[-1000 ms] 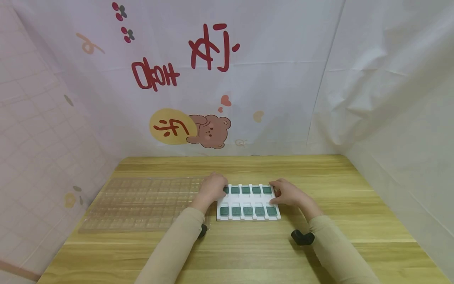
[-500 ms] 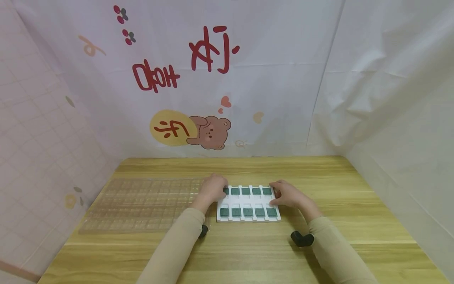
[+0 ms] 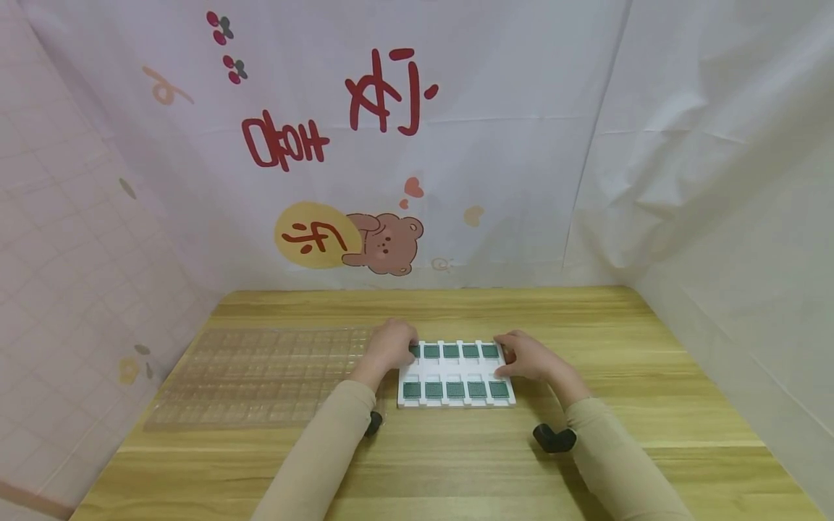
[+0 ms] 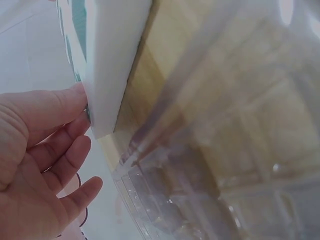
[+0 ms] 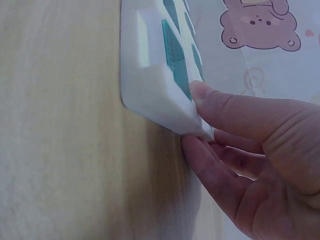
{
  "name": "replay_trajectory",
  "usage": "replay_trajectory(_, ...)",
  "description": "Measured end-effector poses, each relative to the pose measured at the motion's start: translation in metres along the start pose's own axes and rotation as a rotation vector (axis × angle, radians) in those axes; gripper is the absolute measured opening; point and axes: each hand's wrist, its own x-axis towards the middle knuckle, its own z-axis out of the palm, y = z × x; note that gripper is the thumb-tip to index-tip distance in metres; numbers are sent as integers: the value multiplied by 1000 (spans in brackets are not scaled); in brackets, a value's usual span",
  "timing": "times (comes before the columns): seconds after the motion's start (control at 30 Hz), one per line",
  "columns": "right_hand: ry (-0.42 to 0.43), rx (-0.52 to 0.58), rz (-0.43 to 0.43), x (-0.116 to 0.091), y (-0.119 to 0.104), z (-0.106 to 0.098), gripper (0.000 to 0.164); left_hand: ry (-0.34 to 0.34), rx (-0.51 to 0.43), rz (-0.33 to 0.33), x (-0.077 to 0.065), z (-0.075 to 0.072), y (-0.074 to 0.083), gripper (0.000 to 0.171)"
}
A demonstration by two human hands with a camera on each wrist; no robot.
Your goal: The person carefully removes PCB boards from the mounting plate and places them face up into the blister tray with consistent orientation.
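A white tray [image 3: 426, 368] lies on the worktop [image 3: 456, 470] between the two hands, bearing two rows of green squares [image 3: 455, 389]. The left hand [image 3: 391, 346] has thumb and forefinger closed on its far left corner, how firmly I cannot tell; the right hand [image 3: 529, 356] pinches the far right end. With the tray held this way, even pressure from both sides and a level tray seem wise, with each thumb clear of the nearest square, since tilting could let the squares slip. A clear compartmented tray [image 3: 260, 376] lies just beside, to the left.

The head view gives both rows whole, save the far-left square, partly hidden by the left hand. Only the right wrist view shows the right thumb on top and a finger against the lower edge; the left wrist view reveals the tray's thick end wall.
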Motion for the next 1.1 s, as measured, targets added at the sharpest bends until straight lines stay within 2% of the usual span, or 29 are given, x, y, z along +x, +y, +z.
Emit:
replay_trajectory(0.63, 4, -14, -6, 0, -1, -1, 73, -2, -82, -5, 1, -1, -3, 23)
replay_trajectory(1.1, 4, -4, -5, -1, -1, 0, 74, 57, -157, 8, 2, 3, -7, 24)
